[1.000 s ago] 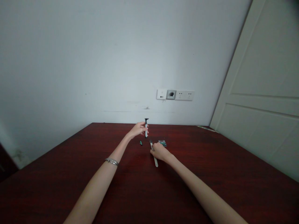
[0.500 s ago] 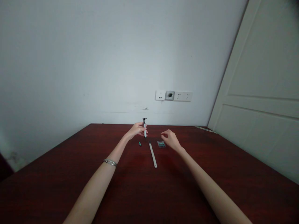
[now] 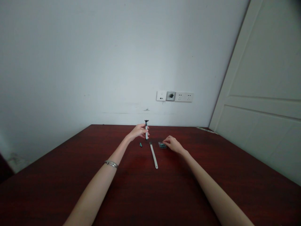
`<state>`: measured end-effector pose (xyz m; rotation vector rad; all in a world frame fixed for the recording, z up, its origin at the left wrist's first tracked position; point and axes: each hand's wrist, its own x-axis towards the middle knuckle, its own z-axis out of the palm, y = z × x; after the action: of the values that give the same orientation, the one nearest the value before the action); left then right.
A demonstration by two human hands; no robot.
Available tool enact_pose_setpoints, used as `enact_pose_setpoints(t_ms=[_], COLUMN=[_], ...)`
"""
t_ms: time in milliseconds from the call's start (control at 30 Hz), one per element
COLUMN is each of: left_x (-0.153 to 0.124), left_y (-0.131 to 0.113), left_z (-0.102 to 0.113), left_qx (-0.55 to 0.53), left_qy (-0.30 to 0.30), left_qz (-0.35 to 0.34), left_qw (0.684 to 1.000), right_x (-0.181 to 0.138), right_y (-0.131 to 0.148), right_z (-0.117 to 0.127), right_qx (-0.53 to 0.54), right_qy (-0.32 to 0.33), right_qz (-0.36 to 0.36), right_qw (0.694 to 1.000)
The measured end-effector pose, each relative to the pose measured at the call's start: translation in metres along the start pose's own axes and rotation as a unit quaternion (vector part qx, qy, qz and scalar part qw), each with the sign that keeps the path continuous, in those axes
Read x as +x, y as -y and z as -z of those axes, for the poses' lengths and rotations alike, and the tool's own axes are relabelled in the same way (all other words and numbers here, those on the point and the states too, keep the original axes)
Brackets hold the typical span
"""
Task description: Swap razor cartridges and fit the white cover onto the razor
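My left hand (image 3: 139, 131) is closed around a white razor handle (image 3: 146, 132), held upright above the table with its black forked head on top. Below that hand lies a small green and black razor cartridge (image 3: 140, 144). A long white stick (image 3: 154, 156) with a dark tip rests between my hands. My right hand (image 3: 173, 144) is at a small clear case (image 3: 160, 146) with green pieces inside. Its thumb and fingertips are brought together at the case's right side, and what they pinch, if anything, is too small to tell.
The dark red wooden table (image 3: 131, 188) ends at a pale wall with sockets (image 3: 184, 97). A white panelled door (image 3: 261, 91) stands along the right. A flat pale strip (image 3: 207, 130) lies at the back right edge.
My right hand has come down and slightly forward onto the clear case, its fingertips now touching it. The left hand with the razor handle has shifted a tiny bit right.
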<state>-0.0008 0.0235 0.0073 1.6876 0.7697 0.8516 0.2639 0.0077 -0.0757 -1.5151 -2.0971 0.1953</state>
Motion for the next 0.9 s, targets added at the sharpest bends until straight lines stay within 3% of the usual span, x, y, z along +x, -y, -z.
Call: enact_pose_setpoints(t_ms=[900], left_x=[-0.003], left_y=[0.0004], left_z=[-0.0071], left_qx=[0.021], left_qy=[0.0], left_qz=[0.016], left_qw=[1.0], right_x=[0.0019], right_y=[0.0033], right_z=[-0.009], right_qx=[0.003], right_qy=[0.006], right_qz=[0.034], right_qw=[0.999])
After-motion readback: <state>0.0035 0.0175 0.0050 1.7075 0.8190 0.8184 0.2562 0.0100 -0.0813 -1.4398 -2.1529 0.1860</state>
